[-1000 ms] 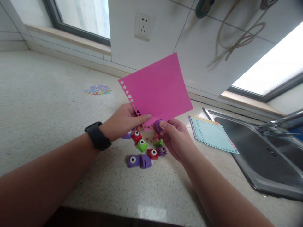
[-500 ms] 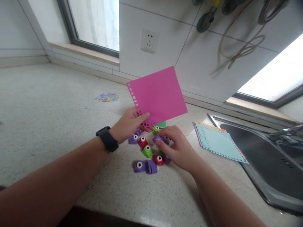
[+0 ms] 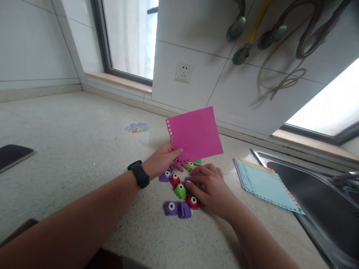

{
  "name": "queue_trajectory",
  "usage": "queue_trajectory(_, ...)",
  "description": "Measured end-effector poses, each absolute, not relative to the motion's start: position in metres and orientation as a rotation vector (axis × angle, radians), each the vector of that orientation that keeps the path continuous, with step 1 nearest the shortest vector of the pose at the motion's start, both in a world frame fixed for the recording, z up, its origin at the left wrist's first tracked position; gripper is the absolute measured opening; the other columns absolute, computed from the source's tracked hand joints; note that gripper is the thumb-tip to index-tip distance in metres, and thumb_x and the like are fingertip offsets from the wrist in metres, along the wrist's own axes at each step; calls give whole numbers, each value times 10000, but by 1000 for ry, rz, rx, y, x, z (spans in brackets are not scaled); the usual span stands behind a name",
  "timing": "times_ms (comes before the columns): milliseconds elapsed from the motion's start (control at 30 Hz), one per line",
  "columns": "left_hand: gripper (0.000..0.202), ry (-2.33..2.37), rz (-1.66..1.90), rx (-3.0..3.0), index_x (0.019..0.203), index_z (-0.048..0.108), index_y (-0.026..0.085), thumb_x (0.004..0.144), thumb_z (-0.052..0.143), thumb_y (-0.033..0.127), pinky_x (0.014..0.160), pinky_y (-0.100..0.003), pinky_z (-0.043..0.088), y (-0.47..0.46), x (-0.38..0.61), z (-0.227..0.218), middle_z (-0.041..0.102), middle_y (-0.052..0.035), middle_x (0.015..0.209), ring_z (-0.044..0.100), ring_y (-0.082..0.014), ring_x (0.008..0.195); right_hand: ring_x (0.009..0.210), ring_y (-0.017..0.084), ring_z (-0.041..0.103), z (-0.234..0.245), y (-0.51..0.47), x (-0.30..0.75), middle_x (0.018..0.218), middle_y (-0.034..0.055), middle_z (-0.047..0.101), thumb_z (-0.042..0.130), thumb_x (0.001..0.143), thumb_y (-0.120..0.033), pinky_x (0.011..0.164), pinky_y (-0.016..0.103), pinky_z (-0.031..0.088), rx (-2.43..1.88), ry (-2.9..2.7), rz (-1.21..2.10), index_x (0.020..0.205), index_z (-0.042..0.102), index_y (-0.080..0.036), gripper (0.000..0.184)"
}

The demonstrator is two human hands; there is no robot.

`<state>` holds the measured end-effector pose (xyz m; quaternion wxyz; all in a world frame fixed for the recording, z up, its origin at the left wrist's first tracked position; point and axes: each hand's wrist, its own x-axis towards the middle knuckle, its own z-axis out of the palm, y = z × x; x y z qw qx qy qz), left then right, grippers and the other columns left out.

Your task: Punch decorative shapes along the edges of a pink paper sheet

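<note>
My left hand (image 3: 164, 161), with a black watch on the wrist, pinches the lower left corner of a pink paper sheet (image 3: 195, 133) held up above the counter; shapes are punched along the sheet's left edge. My right hand (image 3: 209, 188) rests palm down on a cluster of small craft punches (image 3: 179, 190), purple, red and green, fingers curled over one of them that I cannot make out. A purple star punch (image 3: 171, 207) lies nearest me.
A stack of coloured papers with punched edges (image 3: 265, 183) lies to the right, beside a steel sink (image 3: 322, 201). A pile of paper confetti (image 3: 137, 127) sits farther back on the speckled counter (image 3: 70, 149). A black object (image 3: 12, 155) lies at far left.
My right hand has come down from the pink sheet's lower edge with the purple punch and now rests among the punches on the counter. The view has tilted up.
</note>
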<state>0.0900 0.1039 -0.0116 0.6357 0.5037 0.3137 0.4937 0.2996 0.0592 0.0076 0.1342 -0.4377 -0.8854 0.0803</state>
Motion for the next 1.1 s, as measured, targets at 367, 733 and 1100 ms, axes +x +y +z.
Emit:
queue_trajectory(367,245,714,1119,1176,936,632,146,902,669,386,469,-208,531,107,87,-19,709,-51,699,653,-132,539,906,251,584,9,68,311,928,43,730,586,983,-292,863,431,408,-1227,-2419,243,949,749,-247,172)
queue_trajectory(733,214,713,1142,1074,908,612,155,874,702,346,453,-226,545,107,87,-16,684,-33,685,665,-146,559,757,227,628,8,82,339,786,48,683,523,957,-316,747,387,466,-1434,-2197,148,1061,725,-226,244)
queue_trajectory(1100,165,735,1142,1056,921,607,145,900,662,299,469,-228,564,108,83,-15,704,-60,700,694,-165,592,940,246,661,2,100,356,994,83,720,501,968,-262,799,382,502,-1546,-2206,177,1106,706,-211,252)
